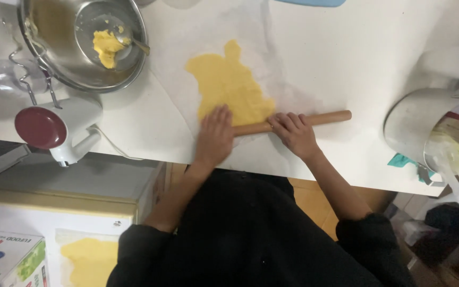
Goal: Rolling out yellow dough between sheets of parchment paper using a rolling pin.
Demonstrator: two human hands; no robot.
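Note:
A flat sheet of yellow dough (229, 85) lies under a clear film (272, 64) on the white table (346, 64). A plain wooden rolling pin (325, 117) rests across the dough's near edge. My left hand (214, 135) presses flat on the pin's left part, fingers spread over the dough's edge. My right hand (295, 134) lies palm down on the pin's middle, fingers together. Both sleeves are black.
A steel mixing bowl (59, 53) with leftover yellow dough and a spoon stands at the far left. A white hand mixer (54, 127) sits beside it near the table edge. A metal pot (421, 122) and a bag are at the right. Another yellow dough sheet (88, 260) lies lower left.

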